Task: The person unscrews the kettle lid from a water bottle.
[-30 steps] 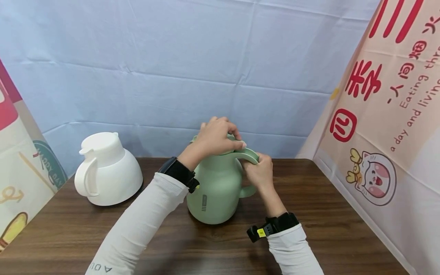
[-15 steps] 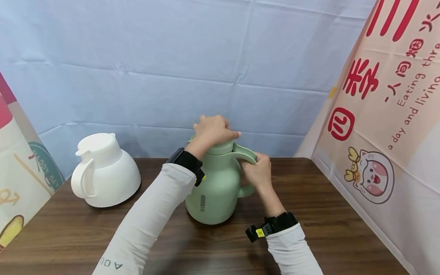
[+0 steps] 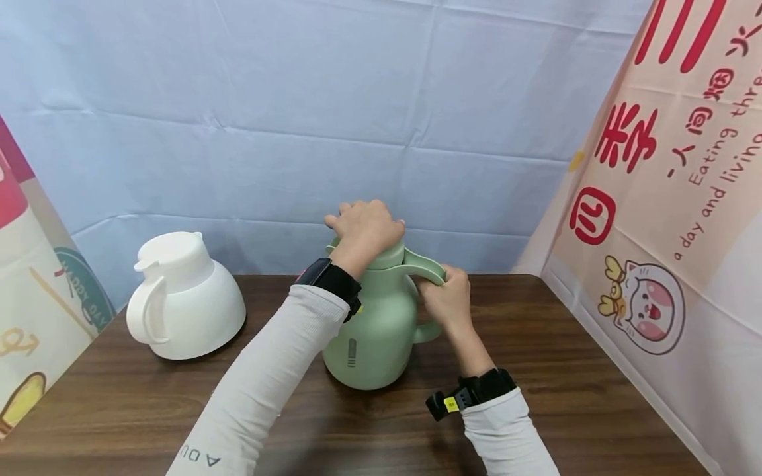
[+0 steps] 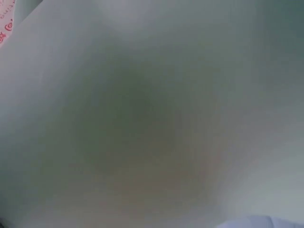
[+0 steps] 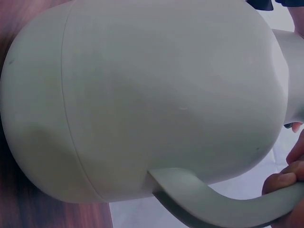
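A pale green thermos jug (image 3: 369, 337) stands upright on the table, its handle pointing right. My left hand (image 3: 366, 228) grips the jug's lid (image 3: 389, 256) from above and covers most of it; the far fingers are hidden. On the other side, my right hand (image 3: 448, 296) holds the upper part of the handle (image 3: 425, 266). In the right wrist view the fingers (image 5: 281, 183) curl round that handle, beside the large smooth jug body (image 5: 166, 95). A blurred greenish surface (image 4: 142, 104) fills the left wrist view.
A white jug (image 3: 193, 297) with its handle toward the front left stands left of the green one. Dark wood makes up the tabletop (image 3: 536, 396). A pale blue cloth (image 3: 297, 119) hangs behind, and a printed cloth (image 3: 661, 198) borders the right side.
My left hand has turned on top of the lid, its thumb side swinging left and away from the handle. My right hand keeps its hold, and the jug stays in place.
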{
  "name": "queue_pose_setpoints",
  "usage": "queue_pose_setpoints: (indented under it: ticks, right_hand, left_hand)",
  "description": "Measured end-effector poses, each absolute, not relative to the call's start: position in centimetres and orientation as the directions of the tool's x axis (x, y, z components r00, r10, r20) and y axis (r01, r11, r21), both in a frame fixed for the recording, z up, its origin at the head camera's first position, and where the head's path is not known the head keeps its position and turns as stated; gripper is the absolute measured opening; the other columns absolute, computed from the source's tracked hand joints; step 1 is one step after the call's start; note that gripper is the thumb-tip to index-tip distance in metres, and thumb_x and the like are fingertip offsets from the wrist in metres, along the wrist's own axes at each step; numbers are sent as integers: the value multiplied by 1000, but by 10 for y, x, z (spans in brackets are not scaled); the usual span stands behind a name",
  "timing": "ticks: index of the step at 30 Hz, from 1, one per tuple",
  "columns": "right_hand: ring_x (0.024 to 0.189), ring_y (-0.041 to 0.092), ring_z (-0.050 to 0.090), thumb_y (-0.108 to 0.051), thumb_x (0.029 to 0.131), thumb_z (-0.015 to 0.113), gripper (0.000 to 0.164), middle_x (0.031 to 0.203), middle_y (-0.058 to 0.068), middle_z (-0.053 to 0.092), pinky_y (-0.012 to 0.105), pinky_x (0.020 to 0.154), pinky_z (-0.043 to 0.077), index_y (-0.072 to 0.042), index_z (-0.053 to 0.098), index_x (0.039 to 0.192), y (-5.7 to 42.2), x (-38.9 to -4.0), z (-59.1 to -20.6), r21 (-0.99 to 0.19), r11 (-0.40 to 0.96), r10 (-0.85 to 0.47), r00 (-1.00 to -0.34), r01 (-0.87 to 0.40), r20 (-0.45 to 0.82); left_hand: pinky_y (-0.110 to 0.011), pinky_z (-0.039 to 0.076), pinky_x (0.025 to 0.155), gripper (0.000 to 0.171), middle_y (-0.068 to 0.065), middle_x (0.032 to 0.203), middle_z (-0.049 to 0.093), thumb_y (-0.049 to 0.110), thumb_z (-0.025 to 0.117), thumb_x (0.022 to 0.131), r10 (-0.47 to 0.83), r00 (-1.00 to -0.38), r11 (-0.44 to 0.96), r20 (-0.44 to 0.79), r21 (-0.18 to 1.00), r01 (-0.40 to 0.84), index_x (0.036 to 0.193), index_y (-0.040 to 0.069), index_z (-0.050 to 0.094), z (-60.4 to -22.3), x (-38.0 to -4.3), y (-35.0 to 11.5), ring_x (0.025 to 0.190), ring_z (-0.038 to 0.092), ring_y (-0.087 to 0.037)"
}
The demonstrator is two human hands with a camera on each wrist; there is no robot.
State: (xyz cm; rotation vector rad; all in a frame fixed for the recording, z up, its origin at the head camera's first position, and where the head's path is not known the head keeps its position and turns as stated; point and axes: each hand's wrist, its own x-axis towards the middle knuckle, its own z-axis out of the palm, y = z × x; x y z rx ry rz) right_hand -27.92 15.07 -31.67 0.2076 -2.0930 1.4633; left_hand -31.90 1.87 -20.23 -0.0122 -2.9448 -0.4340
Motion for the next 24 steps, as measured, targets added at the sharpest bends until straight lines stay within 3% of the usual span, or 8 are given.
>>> queue_pose_setpoints:
  ticks: [9, 13, 18, 20, 24]
  right_hand:
    - [36, 14, 23, -10, 80, 68, 48, 39, -3, 28, 27, 39, 23, -10, 34, 46, 150, -278, -317, -804, 386, 173, -821, -452, 544]
    - [37, 13, 26, -10, 80, 68, 46, 40, -3, 31, 27, 39, 25, -10, 35, 47, 150, -278, -317, -812, 377, 171, -828, -445, 534]
    - [38, 12, 26, -10, 80, 68, 46, 41, -3, 30, 27, 39, 25, -10, 35, 47, 151, -278, -316, -817, 369, 175, -831, -442, 528]
    - [38, 12, 25, -11, 80, 69, 47, 41, -3, 29, 27, 39, 25, -10, 35, 47, 152, -279, -317, -816, 370, 178, -828, -444, 531]
    - [37, 13, 29, -14, 80, 71, 47, 41, -3, 33, 27, 39, 27, -10, 37, 48, 152, -278, -316, -819, 368, 188, -828, -440, 529]
  left_hand:
    - [-60, 25, 86, 60, -5, 100, 58, 73, 41, 81, 67, -986, 932, 151, 344, 116, 91, 18, 63, -202, -314, 6, 100, 49, -33]
    - [-64, 21, 93, 63, -2, 111, 59, 71, 47, 79, 192, -976, 883, 102, 417, 217, 108, 16, 61, -195, -311, -8, 108, 51, -29]
    - [-47, 34, 95, 71, -5, 130, 48, 62, 61, 76, 373, -926, 802, 54, 482, 351, 128, 16, 51, -183, -306, -24, 118, 44, -23]
    - [-40, 39, 91, 74, -6, 135, 44, 60, 65, 74, 437, -898, 786, 51, 464, 409, 132, 16, 48, -180, -304, -30, 121, 41, -22]
    - [-39, 37, 93, 81, -7, 137, 42, 58, 70, 71, 532, -845, 776, 64, 361, 516, 135, 16, 45, -174, -301, -38, 125, 37, -22]
